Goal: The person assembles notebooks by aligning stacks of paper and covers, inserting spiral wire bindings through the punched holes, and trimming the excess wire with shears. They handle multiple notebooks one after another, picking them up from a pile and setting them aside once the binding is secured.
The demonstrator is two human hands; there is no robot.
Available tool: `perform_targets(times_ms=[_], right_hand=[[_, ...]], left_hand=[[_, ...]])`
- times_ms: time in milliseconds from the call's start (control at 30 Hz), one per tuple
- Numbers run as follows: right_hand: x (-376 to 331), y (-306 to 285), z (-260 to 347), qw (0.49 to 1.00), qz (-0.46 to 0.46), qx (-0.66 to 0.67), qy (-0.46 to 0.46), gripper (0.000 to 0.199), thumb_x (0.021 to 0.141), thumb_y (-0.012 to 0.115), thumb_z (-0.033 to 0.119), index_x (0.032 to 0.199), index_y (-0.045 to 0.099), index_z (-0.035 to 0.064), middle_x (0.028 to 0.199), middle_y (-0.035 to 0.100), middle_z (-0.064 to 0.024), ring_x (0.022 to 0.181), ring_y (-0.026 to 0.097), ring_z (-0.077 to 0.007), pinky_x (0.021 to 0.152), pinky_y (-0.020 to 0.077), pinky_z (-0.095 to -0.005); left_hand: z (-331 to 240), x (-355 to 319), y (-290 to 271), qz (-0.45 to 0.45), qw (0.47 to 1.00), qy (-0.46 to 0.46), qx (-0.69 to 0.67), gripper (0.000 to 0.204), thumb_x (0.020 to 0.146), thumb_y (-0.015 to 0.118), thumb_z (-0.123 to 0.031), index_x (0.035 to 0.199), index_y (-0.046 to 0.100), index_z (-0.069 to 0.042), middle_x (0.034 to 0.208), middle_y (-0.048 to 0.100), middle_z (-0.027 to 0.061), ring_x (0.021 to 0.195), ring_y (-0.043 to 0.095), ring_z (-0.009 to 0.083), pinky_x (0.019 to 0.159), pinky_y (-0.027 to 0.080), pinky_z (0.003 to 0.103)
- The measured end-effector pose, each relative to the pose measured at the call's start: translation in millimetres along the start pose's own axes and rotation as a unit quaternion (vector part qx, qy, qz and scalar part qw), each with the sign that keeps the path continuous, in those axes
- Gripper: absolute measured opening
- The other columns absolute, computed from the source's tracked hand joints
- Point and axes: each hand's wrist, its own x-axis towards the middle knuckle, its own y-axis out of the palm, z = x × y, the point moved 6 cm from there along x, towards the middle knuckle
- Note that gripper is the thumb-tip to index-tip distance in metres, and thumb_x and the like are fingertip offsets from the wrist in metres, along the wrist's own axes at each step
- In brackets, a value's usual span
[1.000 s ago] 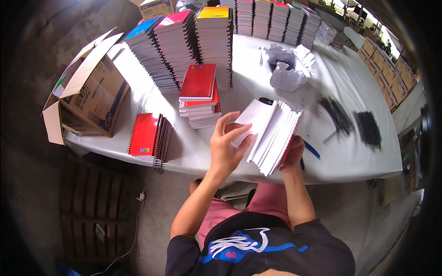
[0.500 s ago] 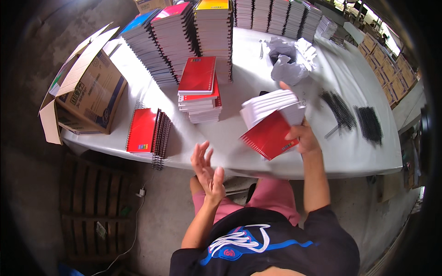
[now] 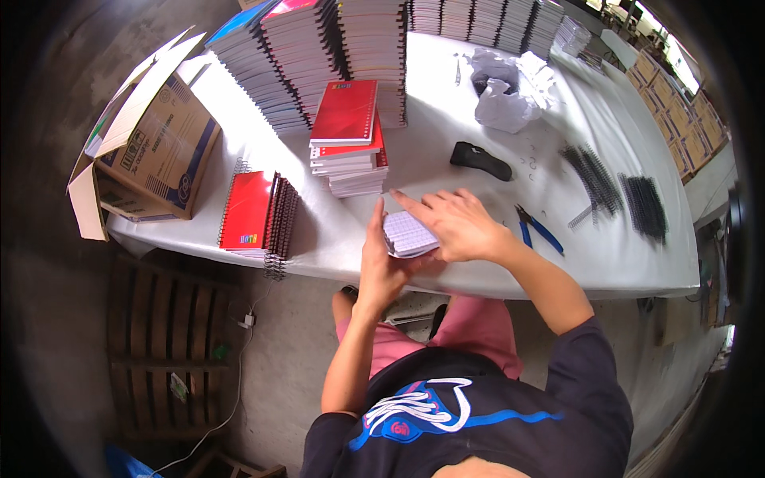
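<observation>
Near the table's front edge, an unbound notebook block [image 3: 408, 234] with gridded pages rests between my two hands. My left hand [image 3: 384, 269] is closed around its left side, the thumb pointing up. My right hand [image 3: 464, 226] grips it from the right, with fingers stretched across its far edge. Just beyond stands a stack of red-covered unbound notebooks [image 3: 344, 119]. To the left lie red spiral-bound notebooks [image 3: 245, 209]. Blue-handled pliers [image 3: 539, 229] lie right of my right hand, and a black elongated object [image 3: 480, 160] lies beyond it.
Black spiral coils [image 3: 644, 209] lie in bundles at the right. Crumpled white plastic [image 3: 510, 103] sits farther back. Tall stacks of bound notebooks [image 3: 299, 68] line the far side. An open cardboard box [image 3: 163, 155] stands at the left, and a wooden pallet [image 3: 171, 350] lies on the floor.
My right hand has brought the fanned red-covered block left and nearer, and its gridded pages now show. My left hand, formerly open, has closed on it. The pliers and black object have come into view.
</observation>
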Motion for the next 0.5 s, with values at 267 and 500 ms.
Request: perform_targets(times_ms=[267,500], right_hand=[[-35.0,-59.6,-1.8,0.792,-0.215,0.522,-0.232,0.078,0.060,0.086,0.011,0.125,0.044,0.0084,0.114,0.058,-0.0052,0.106,0.053,-0.0129,0.091,0.0454,-0.0320],[-40.4,-9.2,-4.2,0.681,-0.242,0.645,-0.249,0.134,0.047,0.093,0.029,0.147,0.005,0.0125,0.150,0.020,-0.0112,0.134,0.027,-0.0235,0.109,0.0274,-0.0407]], left_hand=[[-69.0,8.6,-29.5,-0.107,0.928,0.005,-0.358,0.146,0.042,0.094,-0.024,0.147,-0.006,-0.009,0.138,0.034,0.0116,0.127,0.037,0.0267,0.109,0.029,0.040],[-84.9,26.9,-35.4,0.043,0.991,-0.042,-0.119,0.079,0.050,0.092,-0.024,0.113,0.051,0.002,0.101,0.059,0.0089,0.097,0.058,0.0208,0.085,0.045,0.032]])
